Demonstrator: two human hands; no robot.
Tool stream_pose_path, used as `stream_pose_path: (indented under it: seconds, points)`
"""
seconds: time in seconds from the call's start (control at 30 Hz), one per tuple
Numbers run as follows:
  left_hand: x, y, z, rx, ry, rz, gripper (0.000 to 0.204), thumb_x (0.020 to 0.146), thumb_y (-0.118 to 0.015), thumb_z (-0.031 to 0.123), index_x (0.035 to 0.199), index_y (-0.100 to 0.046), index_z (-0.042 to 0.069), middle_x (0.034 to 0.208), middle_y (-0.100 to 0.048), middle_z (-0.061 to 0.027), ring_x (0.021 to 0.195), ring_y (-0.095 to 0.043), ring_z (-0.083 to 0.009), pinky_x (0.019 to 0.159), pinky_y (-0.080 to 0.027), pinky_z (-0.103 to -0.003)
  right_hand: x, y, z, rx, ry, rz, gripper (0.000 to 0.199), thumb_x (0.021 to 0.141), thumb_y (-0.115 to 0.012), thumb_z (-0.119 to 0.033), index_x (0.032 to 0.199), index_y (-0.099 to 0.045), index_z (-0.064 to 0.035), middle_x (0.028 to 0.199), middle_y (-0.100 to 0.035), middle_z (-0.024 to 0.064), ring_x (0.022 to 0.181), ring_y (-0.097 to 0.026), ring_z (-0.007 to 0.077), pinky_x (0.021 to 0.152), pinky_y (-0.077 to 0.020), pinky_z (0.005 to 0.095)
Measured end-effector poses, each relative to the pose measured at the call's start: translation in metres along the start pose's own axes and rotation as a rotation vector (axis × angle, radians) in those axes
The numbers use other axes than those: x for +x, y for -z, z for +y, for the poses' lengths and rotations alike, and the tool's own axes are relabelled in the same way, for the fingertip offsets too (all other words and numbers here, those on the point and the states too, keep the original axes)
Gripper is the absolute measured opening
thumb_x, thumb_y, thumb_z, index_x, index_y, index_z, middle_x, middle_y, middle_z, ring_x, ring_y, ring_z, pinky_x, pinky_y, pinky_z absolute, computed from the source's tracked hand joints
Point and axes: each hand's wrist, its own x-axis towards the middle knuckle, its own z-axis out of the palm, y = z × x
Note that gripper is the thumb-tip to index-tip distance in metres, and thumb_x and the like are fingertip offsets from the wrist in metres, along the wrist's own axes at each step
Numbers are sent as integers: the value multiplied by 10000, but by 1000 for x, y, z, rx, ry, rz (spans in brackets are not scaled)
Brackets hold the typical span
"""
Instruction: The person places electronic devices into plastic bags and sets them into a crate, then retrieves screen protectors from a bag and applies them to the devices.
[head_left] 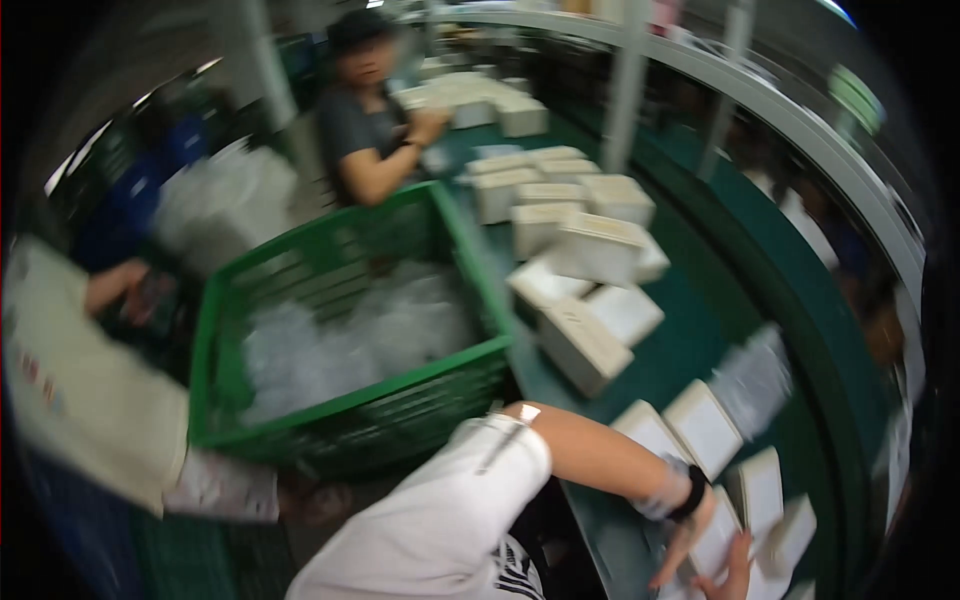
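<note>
My left hand [688,535] reaches right across my body, in a white sleeve with a black wristband. Its fingers close on the edge of a flat white box [716,542] at the near end of the green belt [690,350]. My right hand [737,578] shows only as a few fingers at the bottom edge, touching the same box from below. The picture is blurred, so that hand's grip is unclear. More white boxes [704,425] lie just beyond my hands.
Several white boxes [585,250] are strewn up the belt. A green plastic crate [345,405] of clear bags stands to its left. A person in a dark shirt [370,130] works at the far end, another in a cream top [80,390] at the left. A grey rail [800,130] curves along the right.
</note>
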Motion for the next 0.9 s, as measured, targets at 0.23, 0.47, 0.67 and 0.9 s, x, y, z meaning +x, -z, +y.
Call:
stream_pose_path:
  seconds: [0.23,0.47,0.67,0.9]
  points:
    - [-43,-55,-5,-215,145,156,931,830,-624,505,1464,-127,38,1370,-434,-90,1197,-415,-148,980,-326,-284,35,11,-73,-90,80,-41,798,726,-738,-142,1392,-332,27,1456,-316,220,1370,-259,333,1120,-214,376]
    - [-48,-91,-6,-283,180,295,801,863,-611,440,1436,-214,44,1318,-481,-132,1163,-468,-168,922,-377,-297,37,-9,-73,336,-56,-63,788,734,-752,-221,1367,-356,32,1433,-336,234,1334,-314,332,1111,-228,383]
    - [-32,-120,-7,-295,61,488,692,892,-599,383,1413,-288,49,1274,-521,-167,1134,-513,-185,871,-420,-309,22,-5,-100,597,-165,-110,786,735,-763,-250,1353,-368,35,1412,-358,245,1307,-352,345,1094,-253,392]
    - [-101,-253,77,-949,-587,896,836,868,-659,330,1487,-135,127,1447,-357,-154,1267,-422,-201,1000,-366,-303,13,-2,-65,-83,542,148,809,707,-778,-280,1345,-386,27,1321,-452,259,1222,-436,383,1018,-345,402]
